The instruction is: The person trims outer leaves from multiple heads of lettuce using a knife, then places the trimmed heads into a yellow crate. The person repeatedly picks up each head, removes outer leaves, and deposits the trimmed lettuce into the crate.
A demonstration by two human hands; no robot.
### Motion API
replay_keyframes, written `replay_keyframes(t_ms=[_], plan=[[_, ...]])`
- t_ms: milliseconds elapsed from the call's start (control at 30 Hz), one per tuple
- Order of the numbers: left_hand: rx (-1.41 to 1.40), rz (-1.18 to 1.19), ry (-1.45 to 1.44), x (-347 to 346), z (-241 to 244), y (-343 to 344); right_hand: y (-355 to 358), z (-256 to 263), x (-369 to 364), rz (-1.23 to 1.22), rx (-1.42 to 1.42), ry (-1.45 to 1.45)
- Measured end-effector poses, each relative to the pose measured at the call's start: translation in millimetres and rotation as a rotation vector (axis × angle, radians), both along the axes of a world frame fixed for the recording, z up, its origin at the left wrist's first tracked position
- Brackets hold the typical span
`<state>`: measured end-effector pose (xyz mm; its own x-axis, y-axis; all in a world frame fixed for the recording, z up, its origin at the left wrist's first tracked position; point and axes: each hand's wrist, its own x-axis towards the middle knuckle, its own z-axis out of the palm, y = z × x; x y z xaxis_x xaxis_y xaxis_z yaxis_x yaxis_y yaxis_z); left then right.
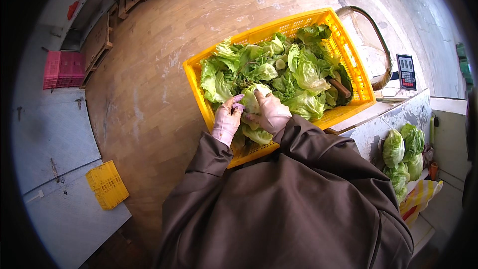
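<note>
A yellow plastic crate [261,35] full of loose lettuce leaves [310,67] stands before me. Over its near left part, my two gloved hands are at a pale green lettuce head [251,101]. My left hand [228,117] touches the head's left side with its fingertips, the fingers apart. From the right, my right hand [272,111] grips the same head, fingers over its top. The gloves are thin, pinkish and stained. The underside of the head is hidden. A brown wooden-looking handle [340,89] lies among the leaves at the crate's right end.
Several lettuce heads [394,148] lie at the right beside a yellow-striped bag [420,198]. A scale's keypad display [406,71] stands beyond the crate's right end, near a curved metal hoop [386,50]. A yellow crate [107,185] and a pink crate [64,69] are at the left.
</note>
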<state>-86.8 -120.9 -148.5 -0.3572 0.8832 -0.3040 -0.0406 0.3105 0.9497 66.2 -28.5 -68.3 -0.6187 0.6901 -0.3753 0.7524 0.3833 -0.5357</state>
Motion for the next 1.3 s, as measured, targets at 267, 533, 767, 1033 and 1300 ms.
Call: replay_keyframes(t_ms=[267,533,767,1033,1300], plan=[[-0.338,0.02,0.13,16,2,-12,5,-34,13,-0.031,-0.055,0.064],[-0.17,-0.052,0.278,28,-17,6,1,-13,21,-0.225,-0.008,-0.006],[-0.258,-0.064,0.344,28,-38,15,1,-44,19,-0.383,-0.097,0.03],[-0.21,-0.138,0.367,33,-71,9,6,-62,14,-0.413,-0.158,-0.052],[-0.117,-0.075,0.003,16,-93,5,-10,-64,28,-0.381,-0.21,0.084]])
